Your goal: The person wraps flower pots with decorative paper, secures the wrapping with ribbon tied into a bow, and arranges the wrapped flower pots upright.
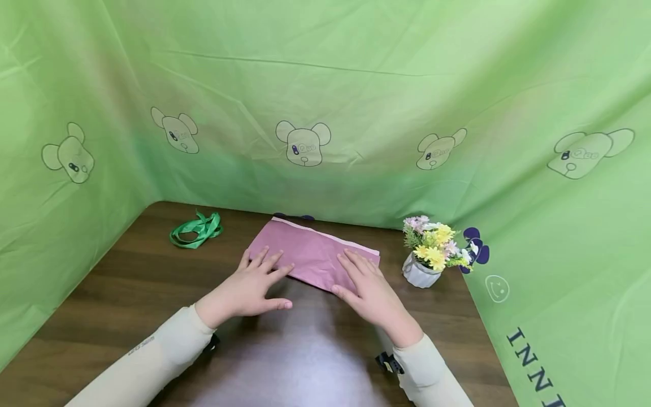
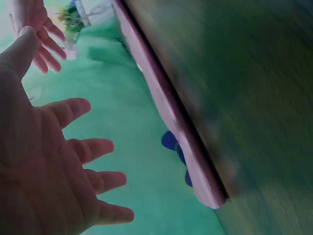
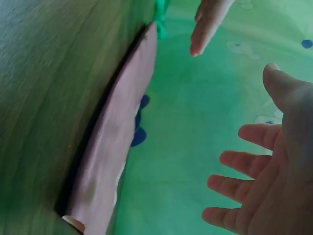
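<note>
plainly enough, from where i stand, the head view has a person's two hands out over a brown wooden table (image 1: 102, 305). a pink packet (image 1: 307, 251) lies flat near the table's far side, a pale strip (image 1: 330, 237) along its far edge. the left hand (image 1: 254, 288) is over its left near corner, palm down, fingers spread and thumb out, with hold of nothing. the right hand (image 1: 367, 291) is over the right end, just as widely open and just as bare of anything held. both arms wear pale sleeves (image 1: 168, 339). well to the left lies a loose coil of green ribbon (image 1: 203, 229); just right of the packet stands a white pot (image 1: 421, 273) of yellow and pinkish flowers (image 1: 434, 246). green cloth (image 1: 356, 90) printed with bear heads (image 1: 305, 148) hangs around the table.

over in the left wrist view, everything sits tilted. the left hand shows its palm, fingers apart and nearly straight, with a gap between it and the packet, which rests along the table. the right hand shows at the upper left, near the pot.

then, in the right wrist view, the right hand is open too, fingers parted, clear of the packet's slanting side. part of the left hand shows at the top, and a bit of ribbon lies beyond the packet's far end.
</note>
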Tool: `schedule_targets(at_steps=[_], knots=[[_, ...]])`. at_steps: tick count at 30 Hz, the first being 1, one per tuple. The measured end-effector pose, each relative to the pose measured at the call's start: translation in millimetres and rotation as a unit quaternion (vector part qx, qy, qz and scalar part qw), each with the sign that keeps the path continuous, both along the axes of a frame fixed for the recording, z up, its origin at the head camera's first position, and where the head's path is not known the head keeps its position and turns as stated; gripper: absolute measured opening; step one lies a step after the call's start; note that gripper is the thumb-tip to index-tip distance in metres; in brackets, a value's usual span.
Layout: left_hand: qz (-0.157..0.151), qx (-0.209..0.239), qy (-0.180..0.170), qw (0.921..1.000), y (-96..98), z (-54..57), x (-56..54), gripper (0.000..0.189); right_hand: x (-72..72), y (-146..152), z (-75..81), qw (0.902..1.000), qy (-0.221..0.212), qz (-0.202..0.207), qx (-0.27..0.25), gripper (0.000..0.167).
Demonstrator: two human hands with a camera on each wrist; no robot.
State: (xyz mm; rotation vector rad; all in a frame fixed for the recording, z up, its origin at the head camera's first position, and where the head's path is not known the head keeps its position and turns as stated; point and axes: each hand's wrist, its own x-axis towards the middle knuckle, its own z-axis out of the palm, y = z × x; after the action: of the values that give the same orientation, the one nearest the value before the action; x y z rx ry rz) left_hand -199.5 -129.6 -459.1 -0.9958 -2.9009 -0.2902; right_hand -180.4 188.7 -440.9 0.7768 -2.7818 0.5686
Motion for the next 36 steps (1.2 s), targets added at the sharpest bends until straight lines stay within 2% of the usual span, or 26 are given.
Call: schedule_targets(at_steps=[3,7,11,18,28,36], knots=[[-0.019,0.007,-0.001,0.9998,-1.3,-0.1,-9.0,0.085,-2.3,1,-4.7,0.9998,-0.012,-0.016,0.008,0.070],[-0.054,0.017,0.023,0.9982,-1.5,0.2,-22.3,0.084,-2.2,4,-10.4,0.9991,-0.021,-0.024,0.027,0.070],[-0.059,0.017,0.035,0.9975,-3.2,5.1,-31.3,0.082,-5.8,7,-13.0,0.9990,-0.033,-0.017,0.024,0.069],[-0.055,0.004,0.007,0.9984,-5.3,5.5,-45.4,0.078,-22.5,14,-20.6,0.9978,-0.054,-0.024,-0.029,0.056],[-0.046,-0.014,-0.026,0.9985,-0.9,-5.8,-66.1,0.070,-28.9,-1,-27.3,0.9974,-0.067,-0.013,-0.022,0.045],[-0.060,-0.036,-0.057,0.9959,7.7,-10.5,-72.2,0.062,-33.6,-10,-34.0,0.9976,-0.068,-0.012,0.006,0.042]])
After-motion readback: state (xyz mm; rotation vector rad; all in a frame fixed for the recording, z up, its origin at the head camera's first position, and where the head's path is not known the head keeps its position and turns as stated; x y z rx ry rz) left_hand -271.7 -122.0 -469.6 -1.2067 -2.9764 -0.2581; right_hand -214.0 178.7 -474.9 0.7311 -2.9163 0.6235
